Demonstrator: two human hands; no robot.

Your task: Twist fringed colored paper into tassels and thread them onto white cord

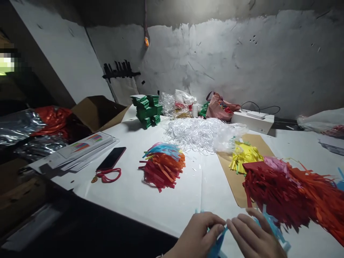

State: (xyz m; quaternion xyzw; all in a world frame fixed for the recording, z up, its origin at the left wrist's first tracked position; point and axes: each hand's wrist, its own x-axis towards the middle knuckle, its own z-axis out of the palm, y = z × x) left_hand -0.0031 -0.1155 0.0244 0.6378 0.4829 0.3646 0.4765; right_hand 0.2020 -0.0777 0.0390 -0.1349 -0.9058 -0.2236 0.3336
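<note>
The left hand (200,233) pinches blue paper (217,246), which slants down toward seven o'clock between both hands; the right hand (254,236), at three o'clock, curls loosely, its grip unclear.

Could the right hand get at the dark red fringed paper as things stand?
Probably yes: the dark red fringed paper lies just beyond the right hand, and only blue strips show near the way. The hand is busy at those strips, though, so it may need to leave them.
</note>
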